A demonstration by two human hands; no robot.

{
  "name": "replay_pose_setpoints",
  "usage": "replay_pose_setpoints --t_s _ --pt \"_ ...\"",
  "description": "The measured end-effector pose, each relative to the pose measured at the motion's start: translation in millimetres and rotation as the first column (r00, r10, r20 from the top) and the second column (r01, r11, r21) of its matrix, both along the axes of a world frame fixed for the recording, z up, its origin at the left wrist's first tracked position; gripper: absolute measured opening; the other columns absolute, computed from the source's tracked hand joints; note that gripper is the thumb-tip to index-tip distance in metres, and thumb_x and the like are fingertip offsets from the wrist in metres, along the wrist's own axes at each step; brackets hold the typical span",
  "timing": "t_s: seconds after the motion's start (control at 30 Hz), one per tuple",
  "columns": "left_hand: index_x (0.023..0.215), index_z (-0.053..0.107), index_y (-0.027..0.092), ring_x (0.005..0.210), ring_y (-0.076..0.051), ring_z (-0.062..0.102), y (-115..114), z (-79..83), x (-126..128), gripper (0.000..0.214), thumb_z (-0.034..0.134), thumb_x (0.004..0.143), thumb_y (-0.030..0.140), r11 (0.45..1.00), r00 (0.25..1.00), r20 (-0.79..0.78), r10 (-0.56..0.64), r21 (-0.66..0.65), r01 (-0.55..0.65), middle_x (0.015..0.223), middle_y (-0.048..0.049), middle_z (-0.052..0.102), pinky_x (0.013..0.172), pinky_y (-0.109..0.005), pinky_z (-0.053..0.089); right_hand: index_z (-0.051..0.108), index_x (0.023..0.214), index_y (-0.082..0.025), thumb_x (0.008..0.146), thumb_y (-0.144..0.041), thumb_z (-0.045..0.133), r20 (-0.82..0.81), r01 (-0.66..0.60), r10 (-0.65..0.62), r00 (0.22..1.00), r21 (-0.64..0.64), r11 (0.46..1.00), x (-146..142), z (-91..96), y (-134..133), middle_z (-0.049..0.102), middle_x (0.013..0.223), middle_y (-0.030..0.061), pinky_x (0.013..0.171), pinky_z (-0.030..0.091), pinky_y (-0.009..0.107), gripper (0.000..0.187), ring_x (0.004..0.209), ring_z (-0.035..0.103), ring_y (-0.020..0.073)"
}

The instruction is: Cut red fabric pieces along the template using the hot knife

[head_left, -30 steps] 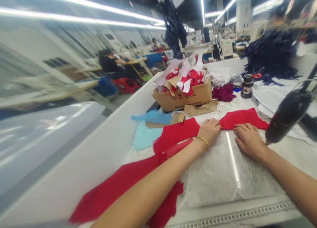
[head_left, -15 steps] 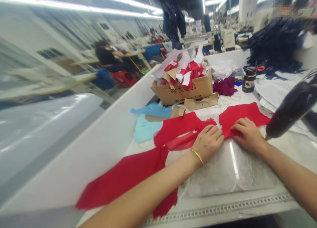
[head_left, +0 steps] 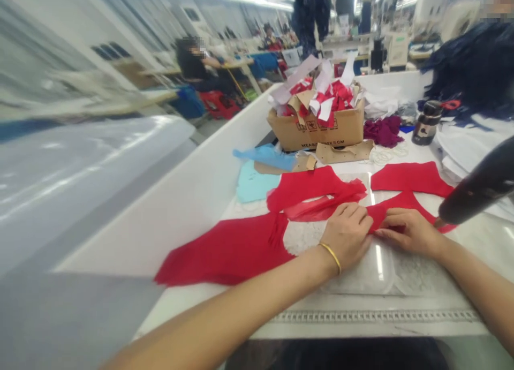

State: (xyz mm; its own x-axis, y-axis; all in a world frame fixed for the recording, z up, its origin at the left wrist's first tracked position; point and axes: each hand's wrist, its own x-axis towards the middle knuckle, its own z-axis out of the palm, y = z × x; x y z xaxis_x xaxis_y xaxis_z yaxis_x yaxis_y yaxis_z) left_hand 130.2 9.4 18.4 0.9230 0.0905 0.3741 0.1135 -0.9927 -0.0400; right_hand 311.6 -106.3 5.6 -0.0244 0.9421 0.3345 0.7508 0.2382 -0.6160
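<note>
My left hand [head_left: 346,237], wearing a thin gold bangle [head_left: 331,257], and my right hand [head_left: 407,232] meet near the middle of the worktable. Their fingers pinch the edge of a thin red fabric panel [head_left: 401,203] between them. Another sheer red piece [head_left: 315,190] lies just beyond my left hand. A larger red panel [head_left: 225,249] spreads out to its left, and a further red piece [head_left: 410,178] lies beyond my right hand. Under my hands is a clear plastic sheet [head_left: 353,276] over white lace.
A cardboard box [head_left: 315,129] of red and white scraps stands beyond the fabric, near blue cloth [head_left: 265,157] and a cardboard pattern [head_left: 343,152]. A black hand-held dryer [head_left: 480,182] hangs close to my right hand. Purple cloth [head_left: 383,131], a dark jar [head_left: 426,122] and seated co-workers lie farther away.
My hands have drawn closer and now pinch the red fabric edge. The red pieces have shifted and bunched between them. The whole view has tilted, with the table sitting higher in the picture.
</note>
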Motion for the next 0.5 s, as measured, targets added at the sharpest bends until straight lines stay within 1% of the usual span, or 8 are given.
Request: replay_pose_setpoints --t_s 0.03,0.07,0.13,0.17,0.27,0.33,0.43,0.5 --pt "0.083 0.065 0.016 0.090 -0.025 0.061 -2 1.1 -2 0.011 0.060 0.092 0.021 0.999 1.000 0.013 -0.028 0.024 0.028 0.088 -0.0078 0.066 0.089 -0.041 0.052 0.067 0.072 -0.019 0.100 -0.048 0.055 -0.044 -0.008 0.007 0.999 -0.005 1.000 -1 2.8 -1 0.062 0.068 0.0016 0.061 0.045 0.026 0.042 0.063 0.057 0.0134" --pt "0.079 0.064 0.016 0.087 -0.024 0.061 -3 2.9 -6 0.015 0.055 0.092 0.016 0.997 0.998 0.024 -0.057 0.047 0.056 0.085 -0.0069 0.065 0.090 -0.040 0.052 0.068 0.075 -0.019 0.100 -0.052 0.053 -0.088 -0.005 0.004 0.996 -0.010 1.000 -1 5.7 -2 0.064 0.070 0.0019 0.063 0.046 0.026 0.044 0.065 0.058 0.0136" --pt "0.078 0.065 0.016 0.086 -0.023 0.062 -1 7.7 -23 0.021 0.050 0.092 0.010 0.992 0.995 0.043 -0.093 0.089 0.089 0.085 -0.0067 0.067 0.094 -0.040 0.053 0.069 0.079 -0.019 0.100 -0.057 0.048 -0.152 0.028 -0.032 0.988 -0.031 0.999 0 11.0 -3 0.067 0.075 0.0030 0.068 0.048 0.027 0.049 0.069 0.061 0.0144" --pt "0.080 0.066 0.016 0.088 -0.022 0.063 1 10.2 -34 0.023 0.048 0.091 0.008 0.991 0.995 0.048 -0.087 0.107 0.081 0.088 -0.0071 0.068 0.097 -0.040 0.053 0.069 0.079 -0.019 0.100 -0.060 0.044 -0.161 0.056 -0.063 0.985 -0.049 0.997 1 13.1 -3 0.067 0.075 0.0035 0.068 0.048 0.028 0.053 0.070 0.061 0.0148" --pt "0.087 0.070 0.016 0.097 -0.023 0.066 7 15.2 -71 0.029 0.046 0.086 0.000 0.989 0.999 0.043 -0.014 0.149 0.008 0.099 -0.0096 0.073 0.102 -0.042 0.053 0.065 0.074 -0.019 0.099 -0.068 0.035 -0.105 0.148 -0.162 0.981 -0.128 0.981 5 17.0 -3 0.064 0.072 0.0036 0.063 0.044 0.029 0.063 0.065 0.057 0.0153" --pt "0.094 0.072 0.015 0.103 -0.024 0.067 8 14.8 -92 0.036 0.044 0.082 -0.003 0.986 0.999 0.034 0.024 0.167 -0.029 0.107 -0.0112 0.074 0.103 -0.043 0.054 0.062 0.071 -0.020 0.099 -0.069 0.033 -0.046 0.195 -0.205 0.978 -0.166 0.967 7 19.2 -4 0.061 0.069 0.0028 0.060 0.042 0.030 0.064 0.061 0.054 0.0152" --pt "0.110 0.072 0.011 0.115 -0.024 0.066 1 8.7 -111 0.048 0.041 0.077 -0.006 0.987 1.000 0.000 0.028 0.157 -0.028 0.120 -0.0129 0.073 0.104 -0.041 0.055 0.059 0.070 -0.021 0.098 -0.067 0.035 -0.029 0.250 -0.260 0.965 -0.190 0.949 9 23.6 -5 0.059 0.067 0.0026 0.060 0.042 0.031 0.059 0.062 0.054 0.0165" --pt "0.115 0.071 0.011 0.117 -0.023 0.066 -6 4.1 -117 0.054 0.041 0.074 -0.007 0.993 1.000 -0.022 0.023 0.120 -0.020 0.123 -0.0121 0.073 0.104 -0.038 0.056 0.062 0.074 -0.021 0.098 -0.063 0.037 -0.045 0.291 -0.307 0.950 -0.214 0.932 10 26.8 -7 0.063 0.069 0.0039 0.062 0.044 0.031 0.054 0.065 0.058 0.0186"
